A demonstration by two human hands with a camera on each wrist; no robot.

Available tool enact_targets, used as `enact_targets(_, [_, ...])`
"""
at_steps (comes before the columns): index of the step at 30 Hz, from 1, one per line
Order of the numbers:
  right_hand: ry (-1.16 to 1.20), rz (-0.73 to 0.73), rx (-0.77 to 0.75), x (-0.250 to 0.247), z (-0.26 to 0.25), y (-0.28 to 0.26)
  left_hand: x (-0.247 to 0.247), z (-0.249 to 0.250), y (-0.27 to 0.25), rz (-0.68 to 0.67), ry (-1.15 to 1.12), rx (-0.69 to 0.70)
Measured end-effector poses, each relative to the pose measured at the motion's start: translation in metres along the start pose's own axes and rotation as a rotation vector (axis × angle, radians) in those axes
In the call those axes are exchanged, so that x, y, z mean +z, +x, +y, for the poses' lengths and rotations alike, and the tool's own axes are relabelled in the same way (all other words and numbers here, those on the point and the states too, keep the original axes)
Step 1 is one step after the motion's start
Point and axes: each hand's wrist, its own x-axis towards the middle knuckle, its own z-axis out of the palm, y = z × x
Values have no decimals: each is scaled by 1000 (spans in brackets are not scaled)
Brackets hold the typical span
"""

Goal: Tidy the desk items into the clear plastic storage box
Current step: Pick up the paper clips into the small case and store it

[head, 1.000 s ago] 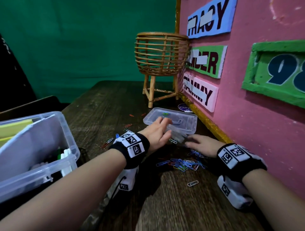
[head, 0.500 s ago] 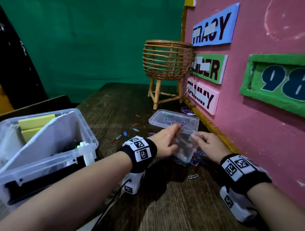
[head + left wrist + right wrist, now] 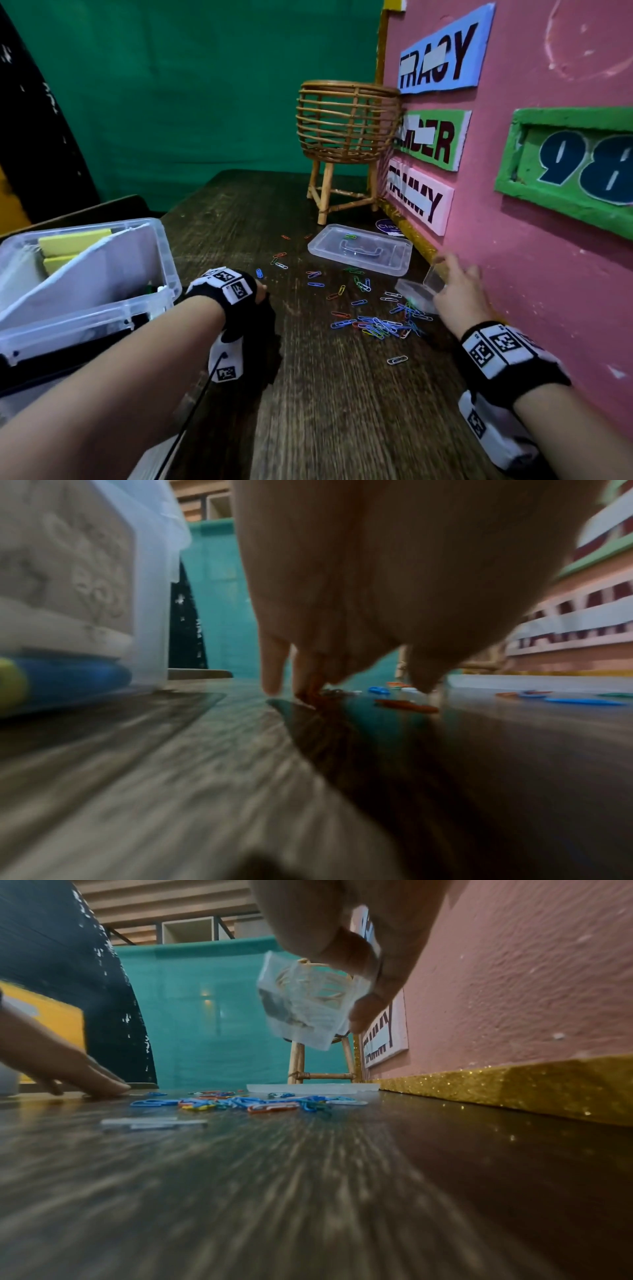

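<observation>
Several coloured paper clips lie in a loose pile on the dark wooden desk, with more scattered toward the back. My right hand grips a small clear plastic case with its lid hinged up, just above the right end of the pile; the right wrist view shows the case pinched between thumb and fingers. My left hand is down on the desk beside the clear storage box. Its fingertips touch the wood by an orange clip, and it holds nothing.
The storage box's clear lid lies flat behind the clips, with one clip on it. A rattan basket stand stands at the back by the pink wall. Yellow pads sit in the box. A gold strip edges the wall.
My left hand let go of the small case and moved left to the desk beside the storage box. My right hand keeps the case, now opened, and has shifted right toward the wall.
</observation>
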Motion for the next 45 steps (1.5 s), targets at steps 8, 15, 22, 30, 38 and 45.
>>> enact_targets(8, [-48,12,69,3,0,8,-49,82,-120,-256,-2,314])
enact_targets(15, [-125,-4,64,7,1,16,-59,84,-100,-82,-108,397])
enact_targets(22, [-127,-86,-32,14,3,30,-73,70,-49,15,-109,96])
enact_targets(30, [-90,-125,-38,23,-1,48,-67,101,-57,-305,93,399])
enact_targets(38, [-101,-96,7,28,1,59,-69,130,-61,-16,16,513])
enact_targets(45, [-89,-87,5,31,3,62,-67,131,-31,-14,157,406])
